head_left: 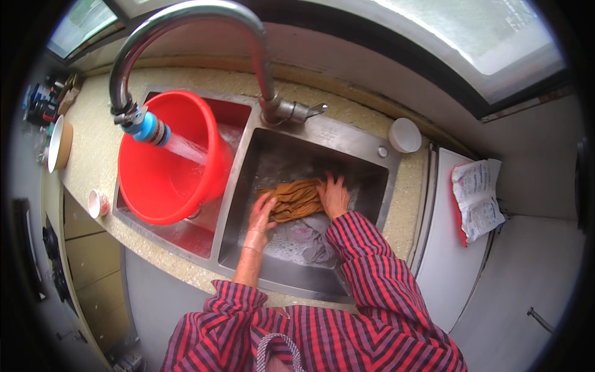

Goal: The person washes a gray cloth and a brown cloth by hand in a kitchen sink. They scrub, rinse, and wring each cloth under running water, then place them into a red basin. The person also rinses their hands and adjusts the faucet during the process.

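A wet, bunched brown cloth [296,200] lies between my two hands in the right basin of a stainless steel sink [302,274]. My left hand [259,221] grips its left end, fingers curled over the edge. At the opposite end my right hand [335,197] has hold of it, with the thumb side against the folds and some fingertips apart. Beneath and nearer to me, a greyish-purple cloth [318,246] rests in sudsy water. In the left basin a red plastic bucket [162,186] stands tilted, and water runs into it from the faucet's blue filter nozzle [148,129].
The curved chrome faucet [200,8] arches over the left basin; its handle [309,110] sits behind the divider. A white bowl [405,135] is at the back right corner. On the left counter are a small cup [97,203] and another bowl [60,144]. A plastic packet [478,197] lies at right.
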### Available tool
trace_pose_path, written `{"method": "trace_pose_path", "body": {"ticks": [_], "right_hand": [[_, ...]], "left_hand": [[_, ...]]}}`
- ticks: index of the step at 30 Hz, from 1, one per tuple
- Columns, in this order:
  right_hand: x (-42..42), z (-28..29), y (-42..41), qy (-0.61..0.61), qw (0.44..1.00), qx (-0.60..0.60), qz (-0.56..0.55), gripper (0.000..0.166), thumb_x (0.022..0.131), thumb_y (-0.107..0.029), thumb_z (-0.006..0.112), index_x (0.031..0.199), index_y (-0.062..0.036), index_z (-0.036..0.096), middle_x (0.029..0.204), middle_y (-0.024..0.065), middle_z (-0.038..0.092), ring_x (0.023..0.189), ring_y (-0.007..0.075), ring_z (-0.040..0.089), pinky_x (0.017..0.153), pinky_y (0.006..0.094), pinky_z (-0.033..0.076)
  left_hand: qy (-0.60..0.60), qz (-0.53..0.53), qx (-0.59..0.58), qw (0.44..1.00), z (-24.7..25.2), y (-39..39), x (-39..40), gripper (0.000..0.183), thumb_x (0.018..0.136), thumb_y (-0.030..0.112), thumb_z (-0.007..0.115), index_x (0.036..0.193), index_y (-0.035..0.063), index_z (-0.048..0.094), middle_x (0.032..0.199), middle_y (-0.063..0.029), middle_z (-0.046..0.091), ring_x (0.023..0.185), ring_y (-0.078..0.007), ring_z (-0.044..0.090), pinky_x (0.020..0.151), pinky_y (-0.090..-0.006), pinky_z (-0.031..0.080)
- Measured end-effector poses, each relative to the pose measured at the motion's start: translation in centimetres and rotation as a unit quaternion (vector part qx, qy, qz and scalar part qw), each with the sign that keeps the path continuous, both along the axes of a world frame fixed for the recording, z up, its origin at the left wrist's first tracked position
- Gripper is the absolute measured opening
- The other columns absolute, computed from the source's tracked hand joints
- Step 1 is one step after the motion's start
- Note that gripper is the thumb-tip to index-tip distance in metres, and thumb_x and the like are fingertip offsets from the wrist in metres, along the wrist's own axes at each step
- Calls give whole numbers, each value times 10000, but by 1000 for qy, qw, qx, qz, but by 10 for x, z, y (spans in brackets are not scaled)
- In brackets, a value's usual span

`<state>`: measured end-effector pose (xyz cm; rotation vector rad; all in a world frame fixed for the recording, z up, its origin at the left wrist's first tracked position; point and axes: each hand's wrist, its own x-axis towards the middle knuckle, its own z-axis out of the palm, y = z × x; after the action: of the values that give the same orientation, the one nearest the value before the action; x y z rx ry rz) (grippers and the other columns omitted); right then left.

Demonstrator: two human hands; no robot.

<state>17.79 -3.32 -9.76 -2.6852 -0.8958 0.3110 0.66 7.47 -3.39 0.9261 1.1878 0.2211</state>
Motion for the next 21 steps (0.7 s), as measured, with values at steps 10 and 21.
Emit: {"method": "trace_pose_path", "body": {"ticks": [10, 21], "right_hand": [[-22, 146, 10, 512, 829, 204, 100, 356, 744, -131, 565, 1083, -22, 578, 1031, 148, 594, 946, 178, 558, 816, 262, 419], [15, 216, 29, 579, 649, 478, -121, 188, 739, -51, 616, 908, 25, 587, 1012, 69, 563, 904, 148, 532, 804, 271, 430]], "left_hand": [[-145, -51, -25, 988, -24, -2, 25, 452, 855, 412, 500, 1130, 57, 550, 1133, -47, 539, 1065, -131, 468, 917, -265, 343], [-175, -107, -70, 976, 7, -37, 19, 553, 882, 480, 384, 1214, 46, 469, 1077, -69, 579, 962, -126, 542, 823, -257, 421]]}}
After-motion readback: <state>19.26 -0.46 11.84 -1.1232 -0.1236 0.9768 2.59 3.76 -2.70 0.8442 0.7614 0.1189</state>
